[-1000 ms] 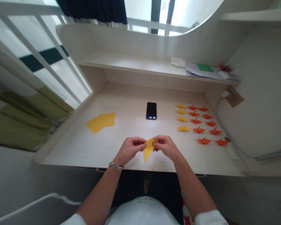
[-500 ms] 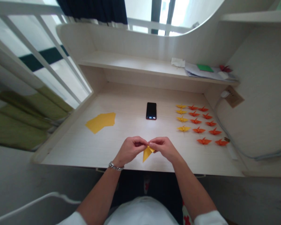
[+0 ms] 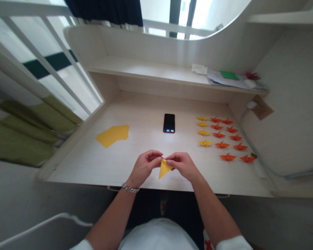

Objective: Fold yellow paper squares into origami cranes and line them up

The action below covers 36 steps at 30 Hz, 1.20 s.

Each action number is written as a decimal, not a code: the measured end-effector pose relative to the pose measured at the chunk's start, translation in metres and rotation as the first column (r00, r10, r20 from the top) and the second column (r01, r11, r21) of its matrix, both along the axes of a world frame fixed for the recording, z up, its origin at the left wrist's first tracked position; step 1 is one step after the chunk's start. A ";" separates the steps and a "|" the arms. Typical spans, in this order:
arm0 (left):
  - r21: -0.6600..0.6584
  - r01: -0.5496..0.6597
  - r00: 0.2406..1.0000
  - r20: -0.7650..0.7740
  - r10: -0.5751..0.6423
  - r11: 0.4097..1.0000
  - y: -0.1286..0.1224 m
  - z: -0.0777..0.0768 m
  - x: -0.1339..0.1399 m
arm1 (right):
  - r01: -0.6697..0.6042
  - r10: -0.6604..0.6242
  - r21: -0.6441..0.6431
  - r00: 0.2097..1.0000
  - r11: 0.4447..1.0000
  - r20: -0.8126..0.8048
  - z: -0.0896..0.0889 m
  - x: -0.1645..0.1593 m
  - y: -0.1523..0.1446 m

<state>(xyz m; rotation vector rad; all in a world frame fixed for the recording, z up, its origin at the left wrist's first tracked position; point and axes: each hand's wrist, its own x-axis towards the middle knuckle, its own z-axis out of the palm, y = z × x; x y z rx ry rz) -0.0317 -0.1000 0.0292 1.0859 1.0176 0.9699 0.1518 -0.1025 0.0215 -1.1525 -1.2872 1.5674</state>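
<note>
A folded piece of yellow origami paper is held between my hands near the desk's front edge, one point hanging down toward me. My right hand pinches its upper right part between thumb and fingers. At its top left, the thumb and fingertips of my left hand close on the paper's upper corner. Yellow paper sheets lie flat to the left. On the right sit several yellow paper cranes in a column, beside several orange paper cranes.
A black phone lies mid-desk. Along the back runs a shelf with papers, a green sheet and a crumpled tissue. A grey cable runs down the right wall. White rails stand at left.
My left fingers have loosened a little, with the index finger lifted away from the thumb. The yellow paper's front now looks flatter and broader. The view has shifted slightly.
</note>
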 end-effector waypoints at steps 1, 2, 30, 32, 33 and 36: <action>0.008 0.005 1.000 -0.017 -0.005 1.000 0.000 0.000 0.000 | -0.004 0.004 0.006 1.000 1.000 0.006 0.000 -0.001 0.000; 0.017 0.007 0.999 -0.038 -0.007 1.000 0.000 -0.001 0.001 | -0.009 0.009 0.012 1.000 1.000 0.012 -0.001 -0.001 0.000; 0.090 0.047 0.987 -0.156 -0.033 0.995 0.004 -0.003 -0.001 | -0.092 0.092 -0.006 0.995 0.996 0.041 -0.005 0.004 0.004; 0.096 0.046 0.986 -0.162 -0.030 0.994 0.004 -0.003 0.000 | -0.089 0.089 -0.002 0.995 0.996 0.051 -0.004 0.004 0.003; 0.101 0.043 0.986 -0.164 -0.026 0.994 0.003 -0.003 0.001 | -0.089 0.089 -0.002 0.994 0.996 0.056 -0.004 0.004 0.003; 0.114 0.033 0.986 -0.165 -0.013 0.993 0.002 -0.004 0.002 | -0.090 0.090 -0.001 0.994 0.996 0.067 -0.005 0.004 0.004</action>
